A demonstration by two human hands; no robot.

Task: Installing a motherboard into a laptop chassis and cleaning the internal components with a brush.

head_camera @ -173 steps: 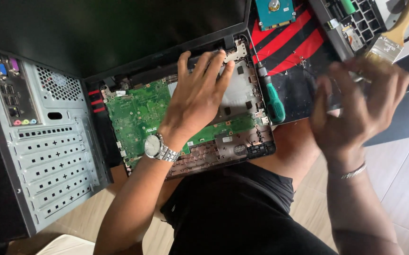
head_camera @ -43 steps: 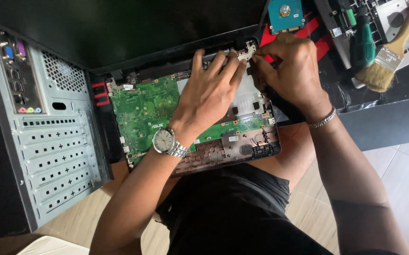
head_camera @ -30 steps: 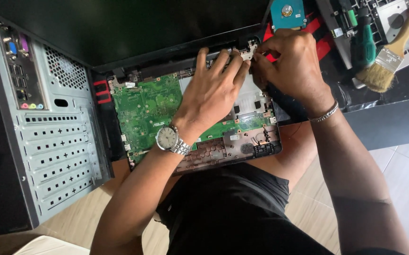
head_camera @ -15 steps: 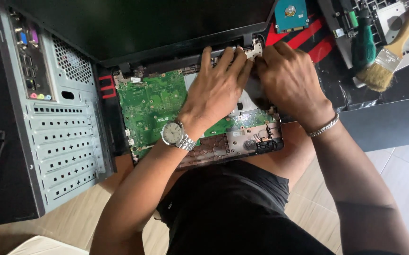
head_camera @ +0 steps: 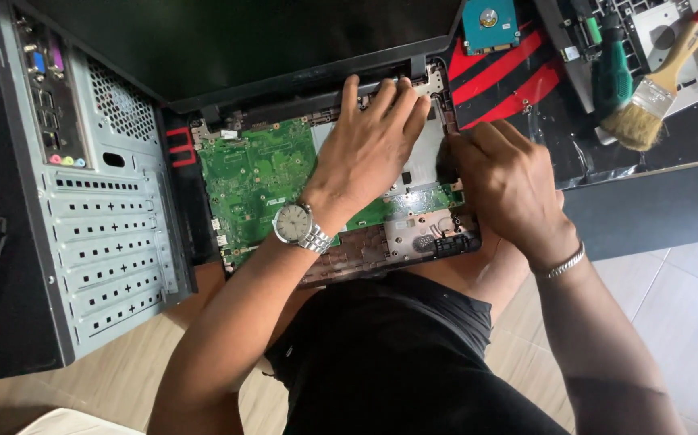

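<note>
So I've got the opened laptop base point(head_camera: 341, 201) sitting on my lap, green motherboard point(head_camera: 256, 177) showing on its left half. My left hand point(head_camera: 369, 149) is flat on the middle of the board, fingers spread and stretched up to the back edge near the hinge, pressing down and not gripping anything. My right hand point(head_camera: 510, 181) is curled in tight at the right edge of the base, knuckles up, just beside the left hand. Honestly I can't tell if it's pinching anything, since the fingertips are tucked under.

Room-wise it's cramped. A grey desktop tower case point(head_camera: 91, 185) stands right against the left edge of the laptop. The dark lid rises directly behind the back edge. Off to the right, past my right hand, are a red-and-black striped mat point(head_camera: 510, 80), a green-handled screwdriver point(head_camera: 611, 72) and a paintbrush point(head_camera: 655, 97), well apart from both hands. A black panel point(head_camera: 655, 209) lies near my right wrist.
</note>
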